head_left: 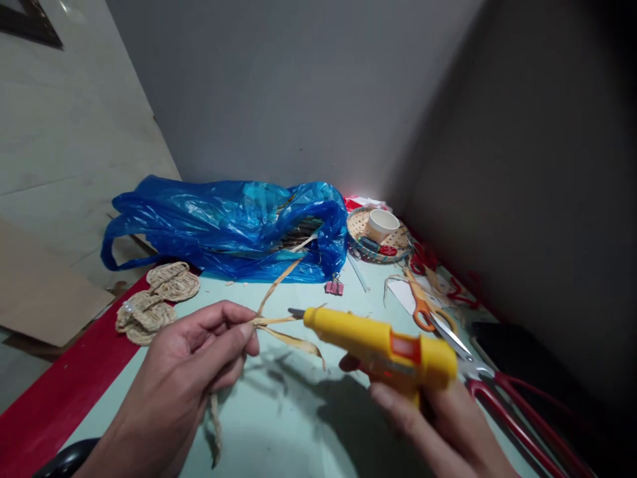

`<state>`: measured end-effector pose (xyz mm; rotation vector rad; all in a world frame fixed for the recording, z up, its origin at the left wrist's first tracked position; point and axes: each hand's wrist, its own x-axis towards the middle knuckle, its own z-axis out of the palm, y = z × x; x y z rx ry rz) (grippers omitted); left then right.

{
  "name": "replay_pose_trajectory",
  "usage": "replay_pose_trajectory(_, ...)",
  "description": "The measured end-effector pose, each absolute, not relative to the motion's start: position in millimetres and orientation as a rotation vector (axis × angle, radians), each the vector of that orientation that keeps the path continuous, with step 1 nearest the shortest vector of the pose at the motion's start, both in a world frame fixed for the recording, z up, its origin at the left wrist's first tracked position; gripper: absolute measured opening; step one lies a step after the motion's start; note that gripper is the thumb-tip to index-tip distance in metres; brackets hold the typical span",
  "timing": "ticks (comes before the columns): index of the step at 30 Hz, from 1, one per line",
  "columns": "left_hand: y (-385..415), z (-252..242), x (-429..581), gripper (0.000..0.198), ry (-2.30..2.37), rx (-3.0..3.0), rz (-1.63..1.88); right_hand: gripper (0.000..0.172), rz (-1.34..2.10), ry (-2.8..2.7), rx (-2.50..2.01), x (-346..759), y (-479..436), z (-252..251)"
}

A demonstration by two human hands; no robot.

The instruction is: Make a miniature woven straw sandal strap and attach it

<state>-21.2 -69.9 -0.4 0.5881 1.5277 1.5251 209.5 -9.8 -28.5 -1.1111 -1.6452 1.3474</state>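
Observation:
Between thumb and fingertips, my left hand (pixel 199 352) pinches several dried plant-fibre strips (pixel 291 340), which fan out to the right and upward. A twisted end hangs below that hand. My right hand (pixel 423 418) is wrapped round a yellow hot glue gun (pixel 358 332). Its dark nozzle points left, close to the middle strip; whether it touches cannot be made out. Two woven fibre pieces (pixel 173 281) lie left of my left hand, at the table's edge.
A blue plastic bag (pixel 223 219) lies along the back, with a woven basket (pixel 355 229) holding a white cup (pixel 383 224) beside it. A pink binder clip (pixel 334 285) sits in front. Orange scissors (pixel 422 309) and red-handled scissors (pixel 517 411) lie at the right.

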Motion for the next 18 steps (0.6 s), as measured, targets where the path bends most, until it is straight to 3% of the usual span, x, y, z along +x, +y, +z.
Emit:
replay_pose_trajectory(4,-64.1,-3.2,-28.3,0.026,1.531,0.589,1.536,0.042,1.714,-1.157,-0.979,211.7,9.2,-23.1)
replay_pose_trajectory(9,-64.9,-6.4,-29.9,0.027,1.545,0.616,1.495,0.025,1.793,-0.610,-0.940,210.4,27.9,-21.1)
replay_pose_trajectory(18,-67.3,-7.6,-28.7,0.032,1.567,0.658,1.452,0.029,1.896,-0.618,-1.031,227.0,27.9,-50.6)
